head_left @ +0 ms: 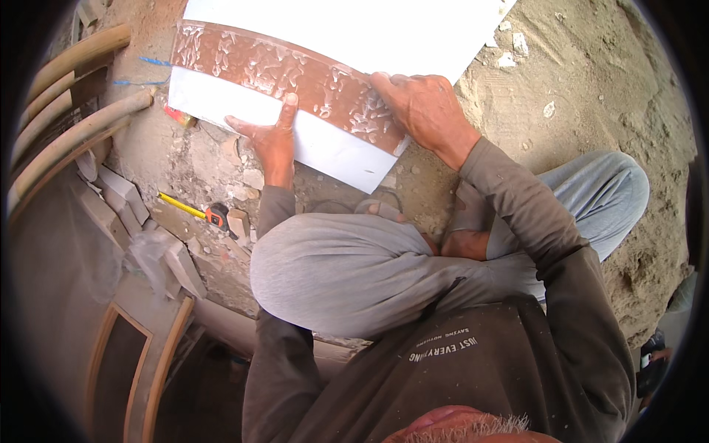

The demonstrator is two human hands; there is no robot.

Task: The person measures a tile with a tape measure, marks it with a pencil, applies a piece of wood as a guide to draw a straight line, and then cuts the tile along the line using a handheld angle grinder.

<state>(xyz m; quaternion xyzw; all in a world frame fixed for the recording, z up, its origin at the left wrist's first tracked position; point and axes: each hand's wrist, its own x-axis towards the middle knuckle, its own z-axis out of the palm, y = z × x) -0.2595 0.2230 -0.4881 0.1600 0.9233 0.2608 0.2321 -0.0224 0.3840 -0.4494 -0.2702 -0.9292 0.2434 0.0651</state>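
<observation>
A brown strip (269,70), dabbed with whitish paste, lies across bright white panels that show above it and as a white panel (340,162) below it. At the strip's right end my right hand (432,111) is closed on it, thumb along the upper edge; its other fingers are partly hidden. My left hand (272,140) grips the near edge of the lower white panel. Its thumb reaches up to the strip's lower edge, and one finger stretches left along the panel's edge. The remaining left fingers are out of sight.
A tape measure (216,215) with its yellow blade partly out lies left of my knee. Bent wooden poles (81,122) stand at the left, near stacked pale blocks (122,196) and plastic sheeting. Sandy, rubble-strewn ground (583,96) spreads to the right. My crossed legs are close below the panels.
</observation>
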